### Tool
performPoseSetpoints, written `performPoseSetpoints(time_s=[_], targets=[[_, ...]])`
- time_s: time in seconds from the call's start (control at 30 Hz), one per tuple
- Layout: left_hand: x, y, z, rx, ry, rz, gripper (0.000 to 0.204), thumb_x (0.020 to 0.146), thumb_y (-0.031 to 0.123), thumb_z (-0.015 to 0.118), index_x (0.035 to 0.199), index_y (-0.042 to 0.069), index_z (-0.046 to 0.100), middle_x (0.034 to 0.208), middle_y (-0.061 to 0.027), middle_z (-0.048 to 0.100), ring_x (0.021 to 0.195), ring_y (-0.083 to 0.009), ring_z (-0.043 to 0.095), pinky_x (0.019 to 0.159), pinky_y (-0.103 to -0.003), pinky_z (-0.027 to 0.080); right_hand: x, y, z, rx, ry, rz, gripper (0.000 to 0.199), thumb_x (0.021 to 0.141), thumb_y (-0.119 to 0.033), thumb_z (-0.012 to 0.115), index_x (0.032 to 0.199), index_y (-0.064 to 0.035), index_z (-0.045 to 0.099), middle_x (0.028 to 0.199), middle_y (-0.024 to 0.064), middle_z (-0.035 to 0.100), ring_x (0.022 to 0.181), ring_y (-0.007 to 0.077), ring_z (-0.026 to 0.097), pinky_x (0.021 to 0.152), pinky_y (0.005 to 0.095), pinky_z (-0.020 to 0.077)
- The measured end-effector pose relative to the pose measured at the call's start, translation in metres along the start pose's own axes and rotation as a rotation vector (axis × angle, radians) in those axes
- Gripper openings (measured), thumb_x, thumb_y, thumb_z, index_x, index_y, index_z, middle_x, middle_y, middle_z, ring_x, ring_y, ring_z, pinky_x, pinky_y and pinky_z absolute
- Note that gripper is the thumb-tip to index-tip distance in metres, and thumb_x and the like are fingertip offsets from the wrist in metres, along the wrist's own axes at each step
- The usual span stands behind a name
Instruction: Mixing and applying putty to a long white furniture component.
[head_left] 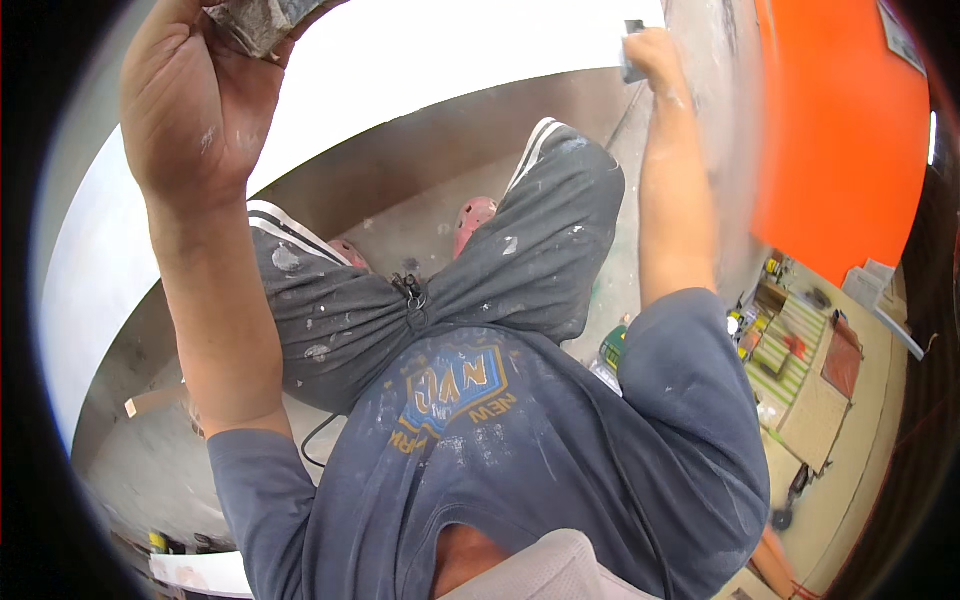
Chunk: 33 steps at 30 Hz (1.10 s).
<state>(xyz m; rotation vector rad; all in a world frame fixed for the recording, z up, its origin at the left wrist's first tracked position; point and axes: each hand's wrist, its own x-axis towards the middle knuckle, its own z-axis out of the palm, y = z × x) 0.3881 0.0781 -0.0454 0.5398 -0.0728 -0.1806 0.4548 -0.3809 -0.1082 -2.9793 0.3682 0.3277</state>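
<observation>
Grey-smeared, two hands: left (200, 100) holds one block (262, 20), right (652, 50) one tool (632, 50).

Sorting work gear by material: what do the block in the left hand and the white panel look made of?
The block in the left hand: grey, rough, plaster-smeared, possibly a sanding block. White panel: smooth, matte, likely painted board or drywall.

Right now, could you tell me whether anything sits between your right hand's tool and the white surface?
Nothing visible does: the right hand holds its small grey tool right at the white surface, though the contact itself is too small to confirm.
</observation>
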Motion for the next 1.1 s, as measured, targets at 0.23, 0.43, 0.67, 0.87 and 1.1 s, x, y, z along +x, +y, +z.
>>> performPoseSetpoints(time_s=[0.23,0.43,0.67,0.87,1.1], targets=[[0.002,0.005,-0.003,-0.041,0.021,-0.064,0.021,0.087,0.007,0.044,0.092,-0.008,0.057,0.098,-0.0193,0.059,0.095,-0.0298,0.057,0.094,-0.049,0.041,-0.064,-0.111,0.018,-0.100,-0.139,0.045,0.025,0.062,-0.016,0.051,0.074,0.0003,0.065,0.079,0.0210,0.062,0.079,0.0326,0.062,0.070,0.0360,0.0486],[-0.002,0.018,0.000,-0.021,0.142,-0.007,0.017,0.085,0.004,0.046,0.090,-0.008,0.056,0.096,-0.0206,0.059,0.093,-0.0310,0.058,0.094,-0.051,0.041,-0.132,-0.198,0.025,0.080,-0.142,-0.072,0.025,0.063,-0.015,0.049,0.074,0.0010,0.064,0.079,0.0218,0.062,0.079,0.0353,0.061,0.072,0.0392,0.0487],[-0.009,0.024,0.008,0.044,0.083,0.050,0.017,0.086,0.003,0.044,0.089,-0.008,0.056,0.097,-0.0218,0.058,0.094,-0.0323,0.058,0.094,-0.053,0.041,-0.194,-0.277,0.035,0.280,-0.369,-0.448,0.031,0.064,-0.012,0.047,0.088,-0.0037,0.065,0.082,0.0184,0.063,0.080,0.0353,0.060,0.074,0.0410,0.0478],[-0.021,0.027,0.019,0.027,0.090,0.101,0.018,0.086,0.005,0.043,0.091,-0.008,0.056,0.097,-0.0214,0.058,0.095,-0.0324,0.057,0.094,-0.052,0.041,-0.141,-0.175,0.004,0.324,0.118,-0.249,0.034,0.070,-0.016,0.045,0.096,-0.0032,0.062,0.086,0.0229,0.062,0.084,0.0359,0.060,0.072,0.0416,0.0469],[-0.028,0.024,0.016,0.012,-0.005,0.111,0.021,0.088,0.009,0.042,0.093,-0.006,0.056,0.097,-0.0195,0.058,0.096,-0.0311,0.057,0.095,-0.051,0.041,-0.016,-0.040,-0.035,0.032,0.034,0.207,0.036,0.067,-0.017,0.048,0.088,0.0099,0.060,0.085,0.0257,0.061,0.087,0.0350,0.061,0.074,0.0403,0.0464]])
